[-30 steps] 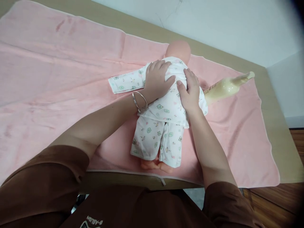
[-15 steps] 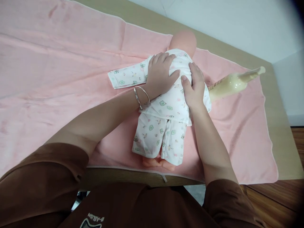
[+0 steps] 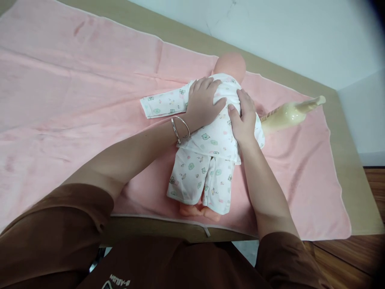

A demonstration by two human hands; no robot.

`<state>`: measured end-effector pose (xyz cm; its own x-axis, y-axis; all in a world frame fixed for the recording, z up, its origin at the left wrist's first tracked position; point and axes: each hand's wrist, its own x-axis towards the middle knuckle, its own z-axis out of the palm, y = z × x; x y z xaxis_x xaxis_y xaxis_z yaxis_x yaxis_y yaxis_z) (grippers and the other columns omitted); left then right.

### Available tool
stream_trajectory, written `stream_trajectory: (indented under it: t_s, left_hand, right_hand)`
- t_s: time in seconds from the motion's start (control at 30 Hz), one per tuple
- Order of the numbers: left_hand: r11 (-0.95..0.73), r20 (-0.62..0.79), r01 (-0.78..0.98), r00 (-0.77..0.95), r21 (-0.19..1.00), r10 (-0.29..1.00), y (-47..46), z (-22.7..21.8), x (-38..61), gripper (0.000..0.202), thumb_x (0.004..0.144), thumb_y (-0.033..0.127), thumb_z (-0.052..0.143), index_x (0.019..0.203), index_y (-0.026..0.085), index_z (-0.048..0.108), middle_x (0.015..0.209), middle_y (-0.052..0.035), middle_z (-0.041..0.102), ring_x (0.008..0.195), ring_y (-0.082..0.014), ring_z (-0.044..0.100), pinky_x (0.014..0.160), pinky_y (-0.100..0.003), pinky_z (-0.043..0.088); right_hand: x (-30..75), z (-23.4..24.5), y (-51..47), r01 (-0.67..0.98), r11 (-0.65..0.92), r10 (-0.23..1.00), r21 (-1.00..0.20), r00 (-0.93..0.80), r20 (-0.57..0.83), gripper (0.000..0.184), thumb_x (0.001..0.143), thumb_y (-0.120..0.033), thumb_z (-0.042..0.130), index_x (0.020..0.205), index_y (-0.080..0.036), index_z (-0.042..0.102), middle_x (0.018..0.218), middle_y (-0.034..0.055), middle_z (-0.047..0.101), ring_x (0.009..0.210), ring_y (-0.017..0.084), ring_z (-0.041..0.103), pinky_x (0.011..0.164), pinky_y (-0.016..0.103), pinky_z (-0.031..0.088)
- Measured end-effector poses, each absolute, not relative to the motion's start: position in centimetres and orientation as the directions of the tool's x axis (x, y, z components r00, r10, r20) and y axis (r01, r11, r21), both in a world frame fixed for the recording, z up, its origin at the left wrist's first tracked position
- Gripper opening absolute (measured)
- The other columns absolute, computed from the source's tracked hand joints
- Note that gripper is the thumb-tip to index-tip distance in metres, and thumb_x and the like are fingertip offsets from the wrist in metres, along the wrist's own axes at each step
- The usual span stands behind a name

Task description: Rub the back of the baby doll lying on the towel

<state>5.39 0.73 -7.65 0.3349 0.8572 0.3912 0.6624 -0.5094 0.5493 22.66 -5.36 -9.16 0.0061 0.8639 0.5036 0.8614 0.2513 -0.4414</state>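
A baby doll (image 3: 230, 66) lies on the pink towel, its head toward the wall and its feet toward me. It wears a white printed shirt (image 3: 210, 140) and matching trousers (image 3: 192, 176). My left hand (image 3: 204, 100) rests open on the shirt near the doll's left-hand shoulder, fingers spread, with a silver bangle on the wrist. On the other side of the shirt, my right hand (image 3: 244, 118) lies with thumb and fingers apart. Both palms press on the cloth; the doll's face is not visible. Beside my right hand lies a pale yellow pump bottle (image 3: 290, 114), partly hidden by the sleeve.
The pink towel (image 3: 90, 100) spreads over a wooden table (image 3: 349, 160). A white wall (image 3: 285, 36) stands behind the table's far edge. Brown wooden floor (image 3: 345, 257) shows at the lower right.
The view has shifted a little, so the doll and bottle sit slightly lower in the picture. Both hands keep their places on the shirt.
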Motion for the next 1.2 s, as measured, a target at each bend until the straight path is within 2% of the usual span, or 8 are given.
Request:
stream_trajectory:
  t_s: [0.2, 0.37, 0.57, 0.93, 1.2]
  left_hand:
    - [-0.525, 0.394, 0.614, 0.349, 0.59, 0.85, 1.2, -8.3, 5.2, 0.052, 0.095, 0.055, 0.046, 0.14, 0.029, 0.053, 0.147, -0.0026, 0.055, 0.144, -0.0291, 0.038, 0.129, -0.049, 0.021]
    - [-0.559, 0.434, 0.573, 0.355, 0.599, 0.828, 1.3, -8.6, 5.0, 0.049, 0.094, 0.049, 0.053, 0.139, 0.028, 0.055, 0.146, -0.0078, 0.056, 0.147, -0.0349, 0.04, 0.127, -0.054, 0.022]
    - [-0.574, 0.449, 0.61, 0.365, 0.546, 0.816, 1.2, -8.5, 4.9, 0.05, 0.094, 0.041, 0.054, 0.14, 0.024, 0.054, 0.15, -0.0124, 0.054, 0.148, -0.0355, 0.04, 0.126, -0.054, 0.023]
    - [-0.599, 0.499, 0.62, 0.355, 0.507, 0.79, 1.3, -8.8, 4.8, 0.047, 0.095, 0.041, 0.053, 0.139, 0.026, 0.056, 0.147, -0.0111, 0.057, 0.144, -0.034, 0.044, 0.123, -0.055, 0.029]
    - [-0.594, 0.488, 0.627, 0.361, 0.504, 0.795, 1.2, -8.6, 4.8, 0.047, 0.095, 0.042, 0.052, 0.138, 0.022, 0.057, 0.144, -0.0134, 0.059, 0.142, -0.0356, 0.046, 0.122, -0.055, 0.029]
  right_hand:
    - [22.4, -9.0, -5.4, 0.867, 0.236, 0.873, -0.439, 0.009, 0.487, 0.061, 0.1, -0.065, 0.038, 0.15, -0.032, 0.045, 0.158, 0.0085, 0.049, 0.152, 0.033, 0.038, 0.123, 0.066, 0.028]
    - [22.1, -8.7, -5.5, 0.879, 0.198, 0.888, -0.433, 0.026, 0.46, 0.062, 0.1, -0.063, 0.038, 0.15, -0.027, 0.045, 0.16, 0.0122, 0.047, 0.153, 0.034, 0.036, 0.124, 0.064, 0.026]
    - [21.7, -8.5, -5.6, 0.876, 0.184, 0.895, -0.445, 0.037, 0.444, 0.062, 0.1, -0.063, 0.038, 0.149, -0.026, 0.045, 0.159, 0.0135, 0.048, 0.154, 0.033, 0.035, 0.124, 0.066, 0.025]
    - [21.5, -8.4, -5.7, 0.869, 0.195, 0.889, -0.454, 0.039, 0.457, 0.058, 0.1, -0.061, 0.041, 0.148, -0.029, 0.046, 0.158, 0.0122, 0.05, 0.152, 0.033, 0.039, 0.122, 0.068, 0.026]
    - [21.4, -8.3, -5.6, 0.882, 0.167, 0.902, -0.441, 0.043, 0.429, 0.061, 0.1, -0.059, 0.041, 0.149, -0.023, 0.046, 0.159, 0.0156, 0.048, 0.153, 0.034, 0.037, 0.124, 0.064, 0.025]
